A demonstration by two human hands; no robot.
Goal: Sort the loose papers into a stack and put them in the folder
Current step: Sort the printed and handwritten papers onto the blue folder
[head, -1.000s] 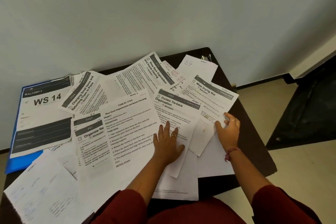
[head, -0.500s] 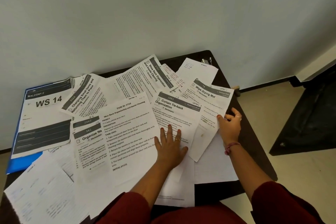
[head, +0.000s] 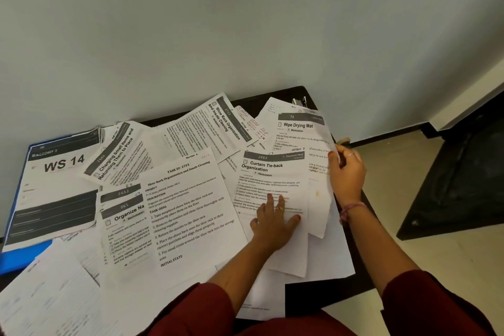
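Since before, the "Wipe Drying Mat" sheet (head: 302, 131) has turned upright, its right edge pinched by the right hand (head: 347, 173). Left hand (head: 275, 222) presses flat on the "Curtain Tie-back" sheet (head: 270, 177). Blue folder (head: 20, 255) lies far left on the surface (head: 360, 275), under papers.

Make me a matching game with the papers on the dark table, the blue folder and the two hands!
Things:
1. Flat blue folder
2. White "Wipe Drying Mat" sheet
3. White "Curtain Tie-back Organization" sheet
4. White "WS 14" sheet

States:
A. under the flat left hand
B. gripped at its edge by the right hand
C. lying on the folder
D. at the table's left edge

Pairs: 1-D, 2-B, 3-A, 4-C
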